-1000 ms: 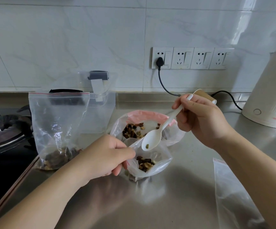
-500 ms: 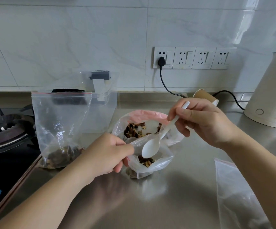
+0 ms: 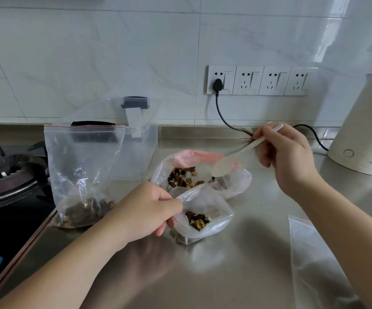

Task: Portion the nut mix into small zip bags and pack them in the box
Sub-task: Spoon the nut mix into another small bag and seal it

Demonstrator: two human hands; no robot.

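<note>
The left hand (image 3: 146,214) pinches the open rim of a small zip bag (image 3: 202,221) on the counter (image 3: 247,264), while the right hand (image 3: 289,157) grips a blurred white spoon (image 3: 223,167) over the nut mix bag (image 3: 202,172), the clear box (image 3: 140,141) partly hidden behind a filled bag (image 3: 82,175).

At frame centre, a white plastic spoon (image 3: 221,168) over brown-and-tan nut mix (image 3: 183,176) in a clear, pink-edged bag (image 3: 231,181); grey steel counter (image 3: 236,264); cream kettle (image 3: 365,134) right.

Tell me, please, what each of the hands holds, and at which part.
The left hand pinches the small zip bag at its open rim. The right hand holds the white spoon by the handle's end.
</note>
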